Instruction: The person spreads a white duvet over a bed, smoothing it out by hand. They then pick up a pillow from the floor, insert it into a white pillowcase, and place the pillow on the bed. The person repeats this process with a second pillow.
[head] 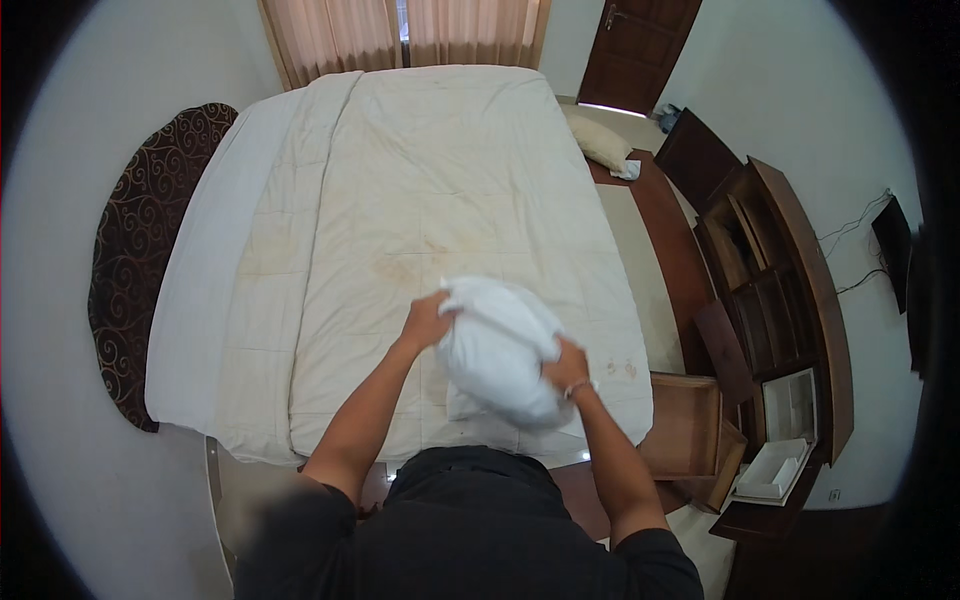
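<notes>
A white pillow (501, 360), slightly blurred, is held above the near part of the bed, in front of my body. My left hand (427, 321) grips its upper left corner, where the fabric bunches up. On the opposite side, my right hand (568, 367) clutches the pillow's right edge; a bracelet circles that wrist. Under the pillow, part of another white cloth item (461, 405) shows on the bed, mostly hidden. A cream quilted bedcover (450, 187) with brownish stains spreads over the mattress, and its left part is folded back beside a white sheet (199, 255).
A dark patterned headboard (150, 247) stands left. At right, a wooden cabinet (802, 285) has open parts, with pulled-out drawers (682, 427) near the bed's corner. A cream pillow (600, 142) lies on the floor beyond the bed's right side. Curtains (472, 30) and a door (634, 52) are at the back.
</notes>
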`<act>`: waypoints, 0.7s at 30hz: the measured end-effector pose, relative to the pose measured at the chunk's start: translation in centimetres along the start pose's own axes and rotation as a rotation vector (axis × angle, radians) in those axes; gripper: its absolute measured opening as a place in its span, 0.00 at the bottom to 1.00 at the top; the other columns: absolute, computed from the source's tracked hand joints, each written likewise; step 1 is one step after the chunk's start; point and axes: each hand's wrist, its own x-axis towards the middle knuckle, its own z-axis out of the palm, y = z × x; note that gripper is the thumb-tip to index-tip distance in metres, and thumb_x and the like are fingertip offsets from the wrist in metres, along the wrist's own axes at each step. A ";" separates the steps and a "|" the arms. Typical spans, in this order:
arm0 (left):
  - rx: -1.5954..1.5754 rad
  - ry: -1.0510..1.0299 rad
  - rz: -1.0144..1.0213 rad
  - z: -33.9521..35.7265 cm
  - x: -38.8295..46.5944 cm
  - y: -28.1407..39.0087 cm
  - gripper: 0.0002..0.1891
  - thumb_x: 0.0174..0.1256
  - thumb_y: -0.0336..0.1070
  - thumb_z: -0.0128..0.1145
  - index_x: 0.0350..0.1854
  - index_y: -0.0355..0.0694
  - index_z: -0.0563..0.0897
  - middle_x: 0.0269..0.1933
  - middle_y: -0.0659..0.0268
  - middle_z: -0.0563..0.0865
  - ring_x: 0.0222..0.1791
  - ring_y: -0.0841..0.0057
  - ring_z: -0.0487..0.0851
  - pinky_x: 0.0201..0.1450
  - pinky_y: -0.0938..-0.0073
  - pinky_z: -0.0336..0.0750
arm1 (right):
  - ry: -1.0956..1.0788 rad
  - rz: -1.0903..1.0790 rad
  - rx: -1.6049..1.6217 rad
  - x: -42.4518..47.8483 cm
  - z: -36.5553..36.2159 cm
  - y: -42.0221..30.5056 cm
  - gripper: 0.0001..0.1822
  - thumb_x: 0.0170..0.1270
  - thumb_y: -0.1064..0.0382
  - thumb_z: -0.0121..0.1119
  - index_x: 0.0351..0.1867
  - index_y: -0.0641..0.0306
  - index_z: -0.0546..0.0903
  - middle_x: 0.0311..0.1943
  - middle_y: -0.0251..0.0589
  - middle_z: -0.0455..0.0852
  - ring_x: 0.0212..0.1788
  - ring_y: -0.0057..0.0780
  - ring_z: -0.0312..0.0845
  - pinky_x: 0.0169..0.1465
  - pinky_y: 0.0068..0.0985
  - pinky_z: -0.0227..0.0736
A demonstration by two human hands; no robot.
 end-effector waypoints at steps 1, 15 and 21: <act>-0.060 0.092 -0.073 0.5 1.9 0.2 0.16 0.54 0.40 0.61 0.43 0.38 0.81 0.41 0.51 0.83 0.43 0.56 0.81 0.47 0.66 0.74 | 0.094 0.057 0.121 3.2 -0.5 0.0 0.29 0.39 0.63 0.58 0.50 0.65 0.76 0.46 0.54 0.80 0.50 0.49 0.75 0.56 0.35 0.68; -0.439 0.275 0.243 -12.6 8.3 5.3 0.08 0.49 0.29 0.65 0.31 0.37 0.79 0.29 0.70 0.82 0.32 0.81 0.77 0.34 0.77 0.72 | 0.864 -0.915 0.243 9.0 -10.3 -12.0 0.13 0.37 0.68 0.63 0.27 0.62 0.73 0.33 0.48 0.75 0.33 0.43 0.74 0.36 0.31 0.70; 0.034 0.046 -0.268 -5.2 -6.3 -7.5 0.20 0.40 0.46 0.72 0.28 0.33 0.82 0.28 0.59 0.84 0.30 0.74 0.81 0.37 0.75 0.75 | 0.182 -0.709 -0.103 3.2 1.6 -1.5 0.15 0.32 0.72 0.61 0.28 0.57 0.77 0.30 0.39 0.74 0.34 0.40 0.73 0.36 0.34 0.67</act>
